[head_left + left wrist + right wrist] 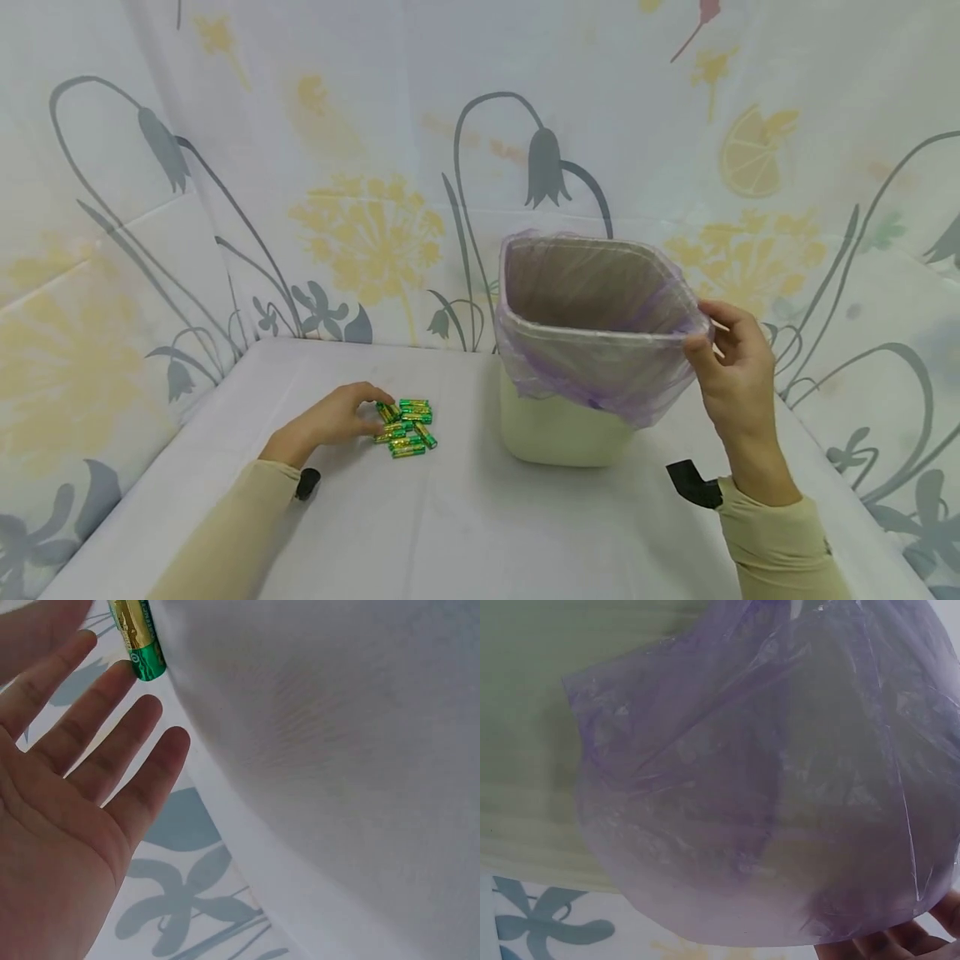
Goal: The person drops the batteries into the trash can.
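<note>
A small pile of green and gold batteries (408,429) lies on the white-covered table. My left hand (347,417) is at the pile's left side, its thumb and fingertips right at the nearest batteries. In the left wrist view, its fingers (112,746) are spread and extended, with one battery (139,637) by the middle fingertip. A pale green trash bin (562,429) stands tilted, lined with a translucent purple trash bag (592,371) folded over its rim. At the rim's right corner, my right hand (738,371) pinches the bagged edge between thumb and fingers.
A patterned cloth (375,125) with flowers and lemon slices hangs behind and beside the table. White cloth covers the tabletop (442,533). Black straps (693,485) show near both sleeve cuffs.
</note>
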The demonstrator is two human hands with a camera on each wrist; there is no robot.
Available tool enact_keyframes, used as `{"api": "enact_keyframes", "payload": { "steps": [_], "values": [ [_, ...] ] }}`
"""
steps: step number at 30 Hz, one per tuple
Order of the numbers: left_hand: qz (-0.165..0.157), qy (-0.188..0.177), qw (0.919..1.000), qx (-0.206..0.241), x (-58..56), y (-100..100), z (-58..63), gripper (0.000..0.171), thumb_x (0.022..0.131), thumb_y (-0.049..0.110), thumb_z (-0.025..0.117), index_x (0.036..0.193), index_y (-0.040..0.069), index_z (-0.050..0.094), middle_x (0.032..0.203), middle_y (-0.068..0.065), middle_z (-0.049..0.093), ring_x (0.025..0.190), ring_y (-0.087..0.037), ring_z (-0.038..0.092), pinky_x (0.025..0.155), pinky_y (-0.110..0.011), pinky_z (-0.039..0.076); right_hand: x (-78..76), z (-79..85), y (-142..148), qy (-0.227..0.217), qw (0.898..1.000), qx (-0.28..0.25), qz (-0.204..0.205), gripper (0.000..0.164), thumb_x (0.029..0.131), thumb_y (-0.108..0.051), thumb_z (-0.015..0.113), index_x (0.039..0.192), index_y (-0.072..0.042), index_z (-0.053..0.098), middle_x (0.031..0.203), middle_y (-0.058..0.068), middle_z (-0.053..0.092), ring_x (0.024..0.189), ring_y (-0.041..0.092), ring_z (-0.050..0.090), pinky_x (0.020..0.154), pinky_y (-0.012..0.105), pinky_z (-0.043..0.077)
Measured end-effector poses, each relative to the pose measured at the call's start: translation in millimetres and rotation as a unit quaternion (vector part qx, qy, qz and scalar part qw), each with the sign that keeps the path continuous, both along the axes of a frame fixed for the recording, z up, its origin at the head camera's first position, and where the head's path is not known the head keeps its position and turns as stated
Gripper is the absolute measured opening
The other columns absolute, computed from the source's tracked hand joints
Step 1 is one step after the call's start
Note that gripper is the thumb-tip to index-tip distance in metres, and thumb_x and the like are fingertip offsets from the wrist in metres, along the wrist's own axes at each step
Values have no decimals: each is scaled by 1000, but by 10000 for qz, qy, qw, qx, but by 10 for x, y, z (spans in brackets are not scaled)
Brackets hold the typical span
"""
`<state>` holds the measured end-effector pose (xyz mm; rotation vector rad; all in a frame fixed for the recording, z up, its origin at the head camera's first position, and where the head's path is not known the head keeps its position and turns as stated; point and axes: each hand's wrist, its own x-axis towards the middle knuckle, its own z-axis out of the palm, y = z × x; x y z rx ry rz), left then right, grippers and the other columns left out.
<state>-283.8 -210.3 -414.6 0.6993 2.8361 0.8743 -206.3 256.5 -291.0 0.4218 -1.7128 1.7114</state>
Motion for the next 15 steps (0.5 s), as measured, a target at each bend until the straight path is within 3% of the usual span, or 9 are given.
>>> {"api": "enact_keyframes", "payload": {
  "steps": [6, 15],
  "values": [
    [-176, 348, 9981, -470, -60, 1, 13, 39, 78, -11, 58, 111, 7, 70, 104, -9, 59, 105, -31, 55, 93, -48, 42, -34, 1, -35, -377, 9944, 571, -800, 43, 87, -18, 71, 125, -2, 56, 123, 5, 53, 100, 13, 59, 74, 13, 46],
    [-234, 420, 9958, -776, -92, 20, 25, 25, 77, 3, 76, 102, 6, 73, 97, -6, 56, 93, -25, 54, 86, -44, 44, -53, -18, -47, -500, 9913, 646, -1033, 41, 87, -13, 71, 124, -5, 56, 122, 1, 52, 98, 13, 58, 76, 14, 46]
  ]
}}
